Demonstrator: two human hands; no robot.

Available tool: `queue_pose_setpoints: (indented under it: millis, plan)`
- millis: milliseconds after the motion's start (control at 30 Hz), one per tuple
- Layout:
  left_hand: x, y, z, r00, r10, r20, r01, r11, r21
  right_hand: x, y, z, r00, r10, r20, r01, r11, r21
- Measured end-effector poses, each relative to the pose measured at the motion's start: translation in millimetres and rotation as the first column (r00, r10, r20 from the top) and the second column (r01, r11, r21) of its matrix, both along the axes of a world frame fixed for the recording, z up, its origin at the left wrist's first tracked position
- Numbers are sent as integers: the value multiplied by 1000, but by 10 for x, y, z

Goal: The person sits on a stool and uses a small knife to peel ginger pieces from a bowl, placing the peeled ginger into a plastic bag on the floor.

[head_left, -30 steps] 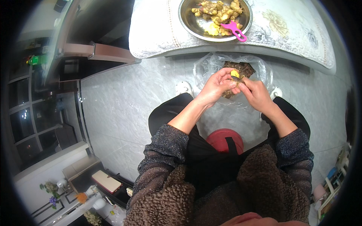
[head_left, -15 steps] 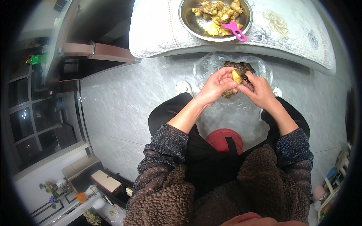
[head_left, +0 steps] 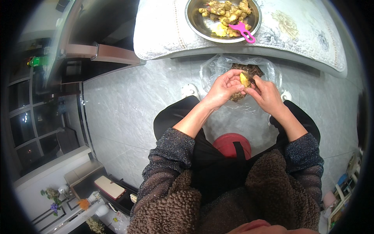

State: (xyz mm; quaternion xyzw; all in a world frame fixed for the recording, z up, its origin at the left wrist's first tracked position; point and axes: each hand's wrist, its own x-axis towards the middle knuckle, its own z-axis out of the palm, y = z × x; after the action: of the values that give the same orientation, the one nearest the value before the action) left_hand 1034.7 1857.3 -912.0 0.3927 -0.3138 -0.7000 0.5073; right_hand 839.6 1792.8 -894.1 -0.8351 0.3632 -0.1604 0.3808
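Observation:
My left hand [head_left: 228, 86] is closed round a piece of ginger [head_left: 244, 79], pale yellow on its peeled face. My right hand [head_left: 263, 92] grips a small dark, blade-like tool [head_left: 251, 79] against that piece, its exact kind hard to make out. Beneath both hands a clear plastic bag [head_left: 213, 70] with brown scraps [head_left: 238, 97] lies open on the floor. Beyond them a steel bowl [head_left: 192, 19] holds several knobbly ginger roots [head_left: 219, 8] and a pink peeler [head_left: 246, 33].
The bowl stands on a padded surface with a white quilted floral cover [head_left: 159, 31]. My white shoes [head_left: 190, 90] flank the bag, and a red stool [head_left: 226, 145] is under me. A dark cabinet with a metal rail [head_left: 115, 54] is at left, a white rack with items [head_left: 339, 199] at lower right.
Since a second ago the ginger piece has turned more upright, and the dark tool and my right fingers have shifted up to its right side. The last half second shows almost no movement.

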Motion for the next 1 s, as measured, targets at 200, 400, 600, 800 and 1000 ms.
queue_pose_setpoints:
  millis: [200,400,600,800,1000]
  plan:
    - [-2,18,-47,1000,15,12,-15,1000,-1,18,48,-23,999,-10,34,12,998,-58]
    - [-5,16,-84,999,12,37,-12,1000,-6,12,73,-49,997,8,75,-4,998,-62]
    - [-25,25,-65,999,15,36,-15,1000,13,-7,8,-67,997,13,79,-16,999,41]
    - [-24,2,-61,999,2,43,-1,1000,-10,-17,-40,42,998,3,66,-12,991,133]
    - [-28,16,-48,999,3,32,-3,1000,2,-20,-45,24,999,34,26,-35,999,32]
